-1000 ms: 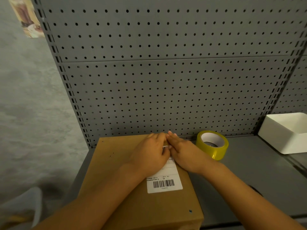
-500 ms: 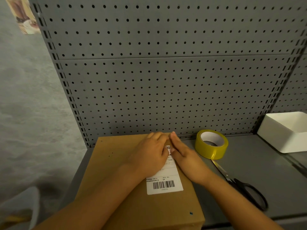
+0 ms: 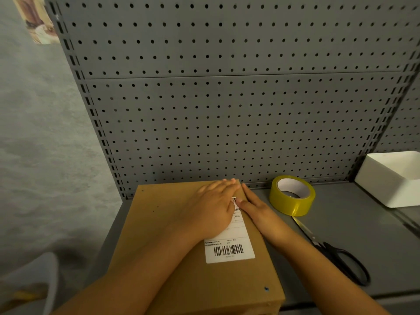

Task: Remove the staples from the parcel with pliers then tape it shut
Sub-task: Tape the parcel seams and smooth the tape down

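While both hands lie flat on top, the box (image 3: 177, 235) sits at the left end of a grey shelf (image 3: 363, 235), its far edge close to the pegboard (image 3: 227, 110) behind. Way over on the left, off the shelf, there's a pale blurry thing low in the corner that I honestly can't make out, plus a bit of a picture (image 3: 36, 21) stuck on the wall up top. On the box, the left hand (image 3: 211, 212) is spread out palm down, fingers straight and pointing toward the far edge, covering the upper left part of a white label (image 3: 229, 248) with a barcode on it. It's pressing, not gripping anything. Right next to it, the right hand (image 3: 261, 214) is also flat, fingers straight and together along the label's right side, fingertips nearly touching the left hand's fingers up near the far edge. Nothing held in that one either. Just beside the box's right side is a roll of yellow tape (image 3: 292, 195) standing on the shelf, and near it, closer to the camera, black-handled scissors (image 3: 336, 255) lie with the blades pointing at the roll. Far right there's a white tray (image 3: 391, 178) on the shelf, partly cut off by the frame.
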The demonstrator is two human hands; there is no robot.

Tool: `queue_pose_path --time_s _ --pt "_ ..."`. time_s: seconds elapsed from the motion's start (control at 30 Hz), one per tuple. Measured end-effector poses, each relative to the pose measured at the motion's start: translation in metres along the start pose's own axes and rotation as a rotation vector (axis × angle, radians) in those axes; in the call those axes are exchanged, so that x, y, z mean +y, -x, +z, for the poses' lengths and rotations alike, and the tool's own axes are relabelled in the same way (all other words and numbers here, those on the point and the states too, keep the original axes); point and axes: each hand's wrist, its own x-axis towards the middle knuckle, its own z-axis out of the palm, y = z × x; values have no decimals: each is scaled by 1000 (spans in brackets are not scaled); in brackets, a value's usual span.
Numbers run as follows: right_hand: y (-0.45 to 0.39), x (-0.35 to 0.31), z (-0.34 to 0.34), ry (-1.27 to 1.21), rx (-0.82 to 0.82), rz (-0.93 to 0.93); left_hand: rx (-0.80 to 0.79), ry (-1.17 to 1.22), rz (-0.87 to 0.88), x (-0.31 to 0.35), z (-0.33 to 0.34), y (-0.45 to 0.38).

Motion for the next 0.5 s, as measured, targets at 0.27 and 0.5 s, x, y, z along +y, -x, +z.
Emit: queue_pose_path --time_s 0.27,0.5 --pt "18 5 3 20 52 -26 20 29 -3 0 -1 0" --pt "20 3 -8 -75 -48 -66 6 50 15 0 -1 2"
